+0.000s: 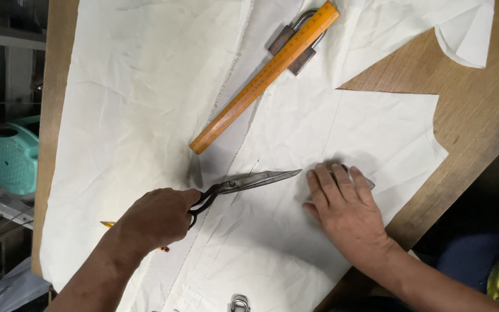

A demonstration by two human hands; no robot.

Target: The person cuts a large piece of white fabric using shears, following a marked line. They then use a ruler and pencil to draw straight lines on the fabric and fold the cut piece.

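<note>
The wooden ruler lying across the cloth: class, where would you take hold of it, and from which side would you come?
Probably best gripped at the lower free end of the wooden ruler, pinching across its narrow width from above. Its upper end rests on a metal weight, while the lower half lies bare on the white cloth, beyond the scissors.
</note>
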